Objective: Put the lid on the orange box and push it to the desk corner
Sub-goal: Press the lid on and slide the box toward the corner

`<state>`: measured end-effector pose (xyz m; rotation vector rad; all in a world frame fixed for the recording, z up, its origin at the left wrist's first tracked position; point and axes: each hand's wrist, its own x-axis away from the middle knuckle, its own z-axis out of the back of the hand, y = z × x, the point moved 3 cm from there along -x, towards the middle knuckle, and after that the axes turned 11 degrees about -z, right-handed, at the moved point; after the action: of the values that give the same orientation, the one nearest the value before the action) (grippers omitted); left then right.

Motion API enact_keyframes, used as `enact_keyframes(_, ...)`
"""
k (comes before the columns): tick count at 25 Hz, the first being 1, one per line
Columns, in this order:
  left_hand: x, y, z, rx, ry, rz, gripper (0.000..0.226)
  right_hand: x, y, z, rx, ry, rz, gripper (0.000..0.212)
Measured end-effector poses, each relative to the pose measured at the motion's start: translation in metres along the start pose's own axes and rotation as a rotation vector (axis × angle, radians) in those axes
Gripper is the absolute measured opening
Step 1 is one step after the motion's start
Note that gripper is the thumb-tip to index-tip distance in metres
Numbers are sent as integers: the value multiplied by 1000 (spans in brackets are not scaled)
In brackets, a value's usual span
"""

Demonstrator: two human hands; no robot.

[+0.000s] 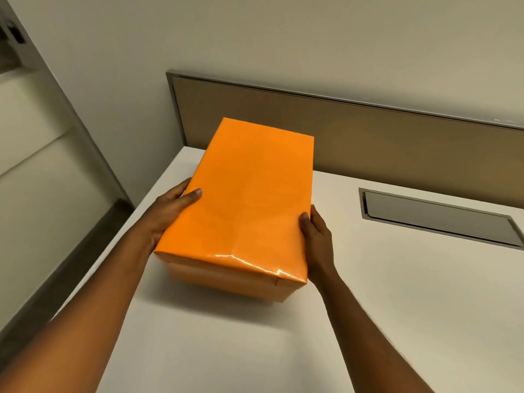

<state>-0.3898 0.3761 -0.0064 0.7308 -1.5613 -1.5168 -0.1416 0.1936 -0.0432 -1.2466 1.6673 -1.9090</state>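
The orange box [226,282] stands on the white desk [255,350] with its glossy orange lid [243,199] sitting over it. It lies lengthwise, its far end close to the desk's back left corner and the brown panel. My left hand [170,214] grips the lid's left side, thumb on top. On the opposite side my right hand [316,236] clasps the lid, its thumb at the top edge. The fingers of both hands are hidden behind the box's sides.
A brown partition panel [368,143] with a metal frame runs along the desk's back edge. A grey metal cable hatch [436,219] is set into the desk at the right. The desk's left edge drops to the floor beside a pale wall.
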Motion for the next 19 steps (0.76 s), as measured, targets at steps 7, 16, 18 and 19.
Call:
enact_keyframes(7, -99, -5, 95, 28, 81, -53, 51, -90, -33, -113, 112, -44, 45, 59)
enact_keyframes(16, -146, -31, 123, -30, 99, 13, 51, -137, -20, -149, 180, -12, 2, 63)
enact_keyframes(18, -150, -29, 124, -103, 96, 28, 55, -140, -20, -150, 219, -3, -5, 65)
enact_keyframes(19, -150, -26, 124, -168, 102, 44, 60, -140, -21, -150, 244, 2, -10, 66)
